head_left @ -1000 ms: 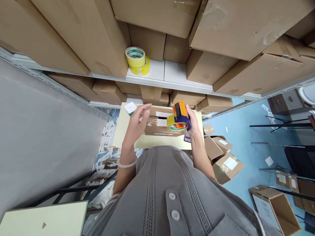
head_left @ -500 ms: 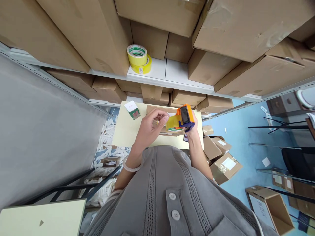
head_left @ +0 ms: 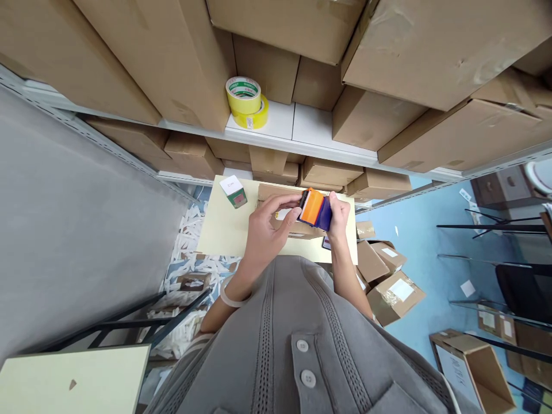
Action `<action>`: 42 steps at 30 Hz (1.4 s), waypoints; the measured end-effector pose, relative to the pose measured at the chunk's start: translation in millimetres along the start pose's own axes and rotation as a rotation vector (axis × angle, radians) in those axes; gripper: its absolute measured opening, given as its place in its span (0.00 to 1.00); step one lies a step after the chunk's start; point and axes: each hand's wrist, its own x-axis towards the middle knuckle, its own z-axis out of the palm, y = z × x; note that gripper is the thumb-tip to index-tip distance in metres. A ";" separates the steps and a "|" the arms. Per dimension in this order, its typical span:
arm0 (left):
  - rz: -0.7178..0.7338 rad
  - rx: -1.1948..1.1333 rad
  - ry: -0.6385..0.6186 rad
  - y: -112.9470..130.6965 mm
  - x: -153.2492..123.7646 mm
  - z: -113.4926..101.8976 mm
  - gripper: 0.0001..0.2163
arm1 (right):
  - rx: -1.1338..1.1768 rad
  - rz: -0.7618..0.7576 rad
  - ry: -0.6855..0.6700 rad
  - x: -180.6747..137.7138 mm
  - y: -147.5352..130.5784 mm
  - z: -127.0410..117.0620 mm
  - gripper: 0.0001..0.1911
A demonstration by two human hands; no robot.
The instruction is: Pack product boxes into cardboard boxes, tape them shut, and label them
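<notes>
My right hand (head_left: 339, 214) grips an orange and blue tape dispenser (head_left: 315, 209) just above a small cardboard box (head_left: 276, 198) lying on a pale yellow table (head_left: 224, 227). My left hand (head_left: 266, 227) has come up to the dispenser's left side, its fingers curled and pinched at the orange front edge, seemingly on the tape end there. A small white and green carton (head_left: 233, 191) stands at the table's far left.
Two yellow tape rolls (head_left: 245, 102) sit on a white shelf (head_left: 297, 129) among large cardboard boxes. Taped boxes (head_left: 390, 282) lie on the blue floor at right, an open box (head_left: 478, 365) nearer. White paper scraps (head_left: 194, 270) litter the floor at left.
My left hand left the box top and moved right to the dispenser. My right hand turned the dispenser so the yellow roll is hidden and lowered it toward the box.
</notes>
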 end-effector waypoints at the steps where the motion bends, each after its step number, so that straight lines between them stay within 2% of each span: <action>1: -0.033 -0.050 0.003 -2.4 0.5 0.8 0.12 | -0.010 -0.015 0.002 0.0 0.3 -0.3 0.36; 5: -0.166 -0.199 0.021 -18.6 5.2 2.7 0.15 | -0.099 -0.054 -0.016 -1.6 -1.5 -3.6 0.35; 11: -0.268 -0.225 0.085 -44.0 8.6 1.9 0.14 | -0.303 -0.081 -0.078 -7.3 -7.8 -11.9 0.35; 15: -0.341 -0.247 0.055 -46.8 5.5 2.3 0.13 | -0.334 -0.098 -0.084 -8.8 -8.2 -16.0 0.34; 19: -0.440 -0.378 0.032 -45.2 4.6 1.8 0.13 | -0.336 -0.089 -0.075 -8.5 -5.6 -19.1 0.34; 24: -0.425 -0.420 0.002 -47.0 5.5 1.3 0.16 | -0.372 -0.129 -0.105 -9.3 -7.2 -21.9 0.33; 29: -0.399 -0.413 0.006 -60.6 8.1 2.5 0.19 | -0.478 -0.146 -0.131 -9.3 -15.8 -22.2 0.33; 32: -0.358 -0.397 0.016 -69.0 12.5 1.2 0.20 | -0.556 -0.168 -0.191 -5.0 -24.9 -19.6 0.33; 34: -0.343 -0.363 0.022 -73.0 16.3 -6.2 0.19 | -0.617 -0.181 -0.254 0.7 -32.6 -20.1 0.33; 36: -0.320 -0.310 0.093 -76.8 20.1 -23.7 0.17 | -0.690 -0.191 -0.276 8.8 -39.9 -27.0 0.33; 40: -0.183 -0.246 0.413 -89.5 24.7 -81.5 0.16 | -0.800 -0.145 -0.145 29.3 -46.7 -61.1 0.34; 42: -0.189 -0.273 0.420 -99.0 25.2 -103.8 0.19 | -0.816 -0.108 -0.130 39.4 -45.2 -77.7 0.34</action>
